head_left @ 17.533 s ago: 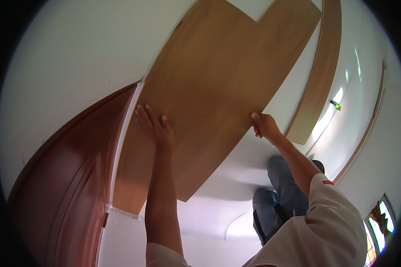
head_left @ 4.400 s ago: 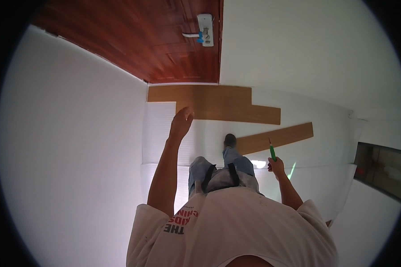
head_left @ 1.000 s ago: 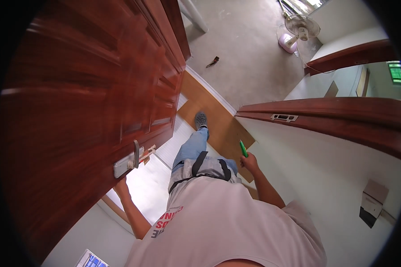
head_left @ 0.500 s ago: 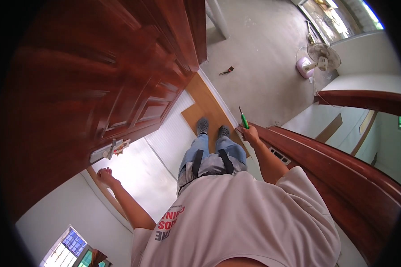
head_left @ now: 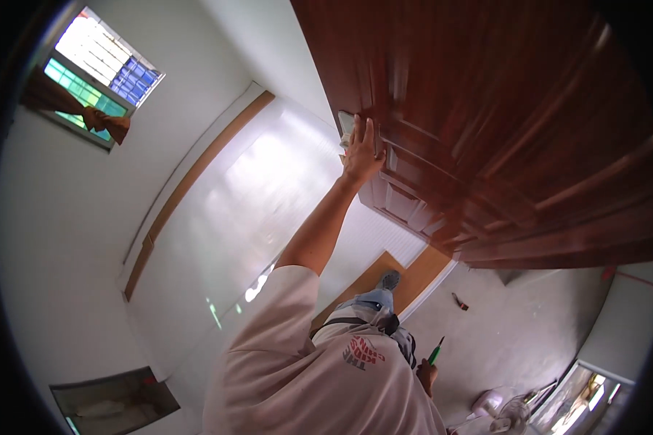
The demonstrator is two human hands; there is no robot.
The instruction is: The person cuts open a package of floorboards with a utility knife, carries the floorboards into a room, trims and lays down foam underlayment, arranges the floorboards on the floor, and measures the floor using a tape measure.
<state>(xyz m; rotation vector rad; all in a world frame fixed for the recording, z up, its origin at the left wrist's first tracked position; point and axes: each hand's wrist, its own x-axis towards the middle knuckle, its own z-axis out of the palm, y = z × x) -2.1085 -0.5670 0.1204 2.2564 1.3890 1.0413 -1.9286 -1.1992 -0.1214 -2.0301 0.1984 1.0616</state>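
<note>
Against the dark red-brown panelled door [head_left: 479,130], my left hand [head_left: 364,154] lies with its fingers spread, beside the silvery handle plate [head_left: 346,122]. The hand partly covers the plate, and a bit of pale and red wrapping shows at its edge. Low at my side, my right hand [head_left: 426,377] is closed round a green-handled tool [head_left: 435,354] with a thin dark pointed end. The exact kind of tool is too small to tell.
Wood planks [head_left: 428,272] lie at the doorway, by my shoe [head_left: 390,280]. A small red-and-black tool [head_left: 460,301] rests on the grey floor [head_left: 519,319]. An electric fan [head_left: 514,417] stands at lower right. A brown wooden strip [head_left: 189,181] runs along the white wall.
My view has swung left, so the door now appears at upper right. My left hand has reached onto the door by its handle. The right hand still grips the green-handled tool.
</note>
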